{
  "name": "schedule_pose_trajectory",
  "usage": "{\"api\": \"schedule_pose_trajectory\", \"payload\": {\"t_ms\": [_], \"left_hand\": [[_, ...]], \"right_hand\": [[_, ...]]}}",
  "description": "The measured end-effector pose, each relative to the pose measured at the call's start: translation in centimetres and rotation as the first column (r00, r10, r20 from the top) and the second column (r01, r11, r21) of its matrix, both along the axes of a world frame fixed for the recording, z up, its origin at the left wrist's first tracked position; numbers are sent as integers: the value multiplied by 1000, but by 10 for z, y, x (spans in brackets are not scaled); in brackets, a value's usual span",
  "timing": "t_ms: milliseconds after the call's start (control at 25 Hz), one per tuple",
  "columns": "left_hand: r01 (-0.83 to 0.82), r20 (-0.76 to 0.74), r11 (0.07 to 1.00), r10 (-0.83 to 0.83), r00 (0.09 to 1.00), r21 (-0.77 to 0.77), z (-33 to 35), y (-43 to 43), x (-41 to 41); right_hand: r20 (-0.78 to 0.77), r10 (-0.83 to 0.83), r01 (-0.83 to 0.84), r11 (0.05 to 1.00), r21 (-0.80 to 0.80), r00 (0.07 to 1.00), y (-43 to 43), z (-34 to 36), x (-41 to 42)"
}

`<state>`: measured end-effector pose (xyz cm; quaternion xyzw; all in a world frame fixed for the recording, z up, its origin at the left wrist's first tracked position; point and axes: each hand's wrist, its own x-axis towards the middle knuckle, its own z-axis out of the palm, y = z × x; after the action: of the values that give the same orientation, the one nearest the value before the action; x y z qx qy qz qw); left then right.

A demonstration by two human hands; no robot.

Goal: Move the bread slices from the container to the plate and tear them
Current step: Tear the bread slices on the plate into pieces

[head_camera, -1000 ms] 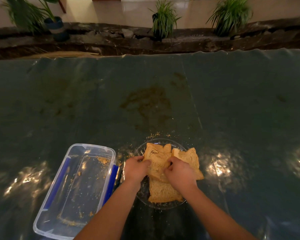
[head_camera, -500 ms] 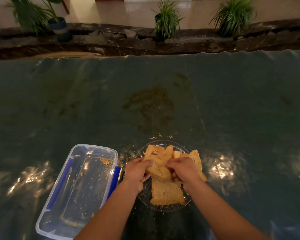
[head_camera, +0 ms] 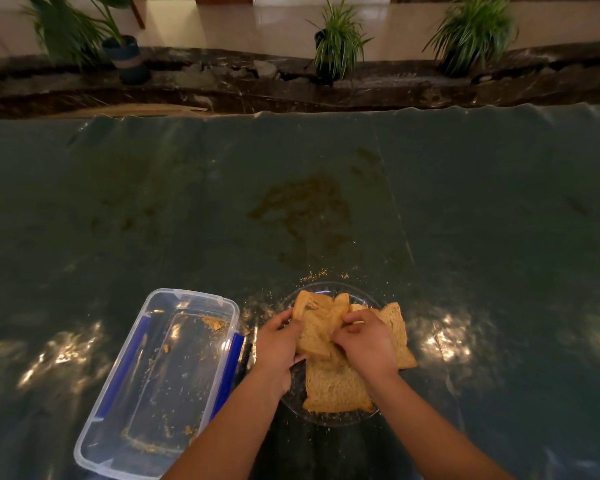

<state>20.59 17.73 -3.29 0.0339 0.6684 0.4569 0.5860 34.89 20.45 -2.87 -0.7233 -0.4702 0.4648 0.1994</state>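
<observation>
A clear glass plate point(head_camera: 329, 418) sits near the table's front edge with brown bread slices on it. Both hands grip one bread slice point(head_camera: 318, 318) above the plate: my left hand point(head_camera: 278, 342) pinches its left edge, my right hand point(head_camera: 367, 339) pinches its right side. The slice is bent between them. Another slice point(head_camera: 335, 389) lies flat below, and one more slice point(head_camera: 397, 329) pokes out over the plate's right rim. Left of the plate stands the clear plastic container point(head_camera: 160, 379) with blue clips, holding only crumbs.
The table is covered with a dark green glossy sheet point(head_camera: 187, 209) with a brown stain at its middle. Crumbs point(head_camera: 317, 273) lie beyond the plate. Potted plants point(head_camera: 336, 39) stand on a dark ledge past the far edge.
My hands have drawn closer together on the held slice, bending it more. The camera view has shifted slightly.
</observation>
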Motion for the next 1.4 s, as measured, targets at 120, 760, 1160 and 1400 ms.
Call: {"api": "schedule_pose_trajectory", "payload": {"t_ms": [120,760,1160,1400], "left_hand": [[-56,22,996,55,998,66,6,-11,-2],[345,-686,913,-394,612,-217,-15,-38,-19],[353,-669,886,-460,584,-300,-16,-30,-27],[399,-805,824,-525,276,-401,-3,-33,-11]], "right_hand": [[-55,37,-33,997,64,998,-3,0,0],[217,311,-319,948,3,925,8,-7,-23],[74,281,-289,949,127,957,-6,-17,-12],[151,270,-284,956,79,951,5,-12,-15]]}}
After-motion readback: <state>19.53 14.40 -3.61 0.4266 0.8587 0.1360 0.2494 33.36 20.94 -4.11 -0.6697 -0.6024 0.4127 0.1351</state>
